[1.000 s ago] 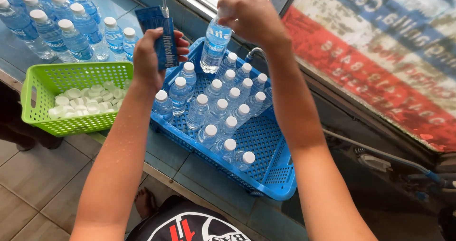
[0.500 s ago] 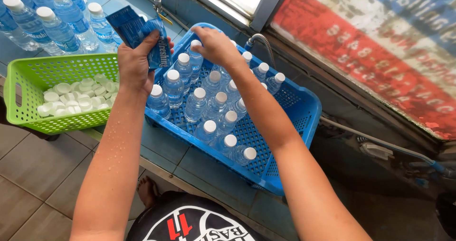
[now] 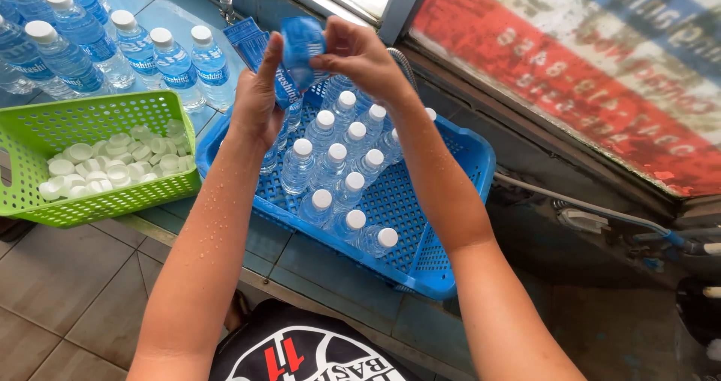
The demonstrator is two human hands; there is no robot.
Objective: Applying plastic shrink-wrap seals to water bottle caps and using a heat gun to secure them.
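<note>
My left hand (image 3: 257, 99) holds a stack of flat blue label sleeves (image 3: 259, 46) above the blue basket's left corner. My right hand (image 3: 359, 56) pinches one blue sleeve (image 3: 304, 44) open at the top of that stack. Both hands hover over a blue plastic basket (image 3: 443, 231) holding several small capped water bottles (image 3: 330, 167) standing upright. Water droplets cover my left forearm.
A green basket (image 3: 45, 129) at the left holds several loose white caps (image 3: 105, 163). Labelled, capped bottles (image 3: 176, 61) stand in rows on the wet counter at the back left. A grey hose (image 3: 586, 208) runs along the right. Tiled floor lies below the counter edge.
My right hand set the bottle it held down into the blue basket, then rose to the sleeve stack and took hold of one sleeve. The left hand stayed on the stack.
</note>
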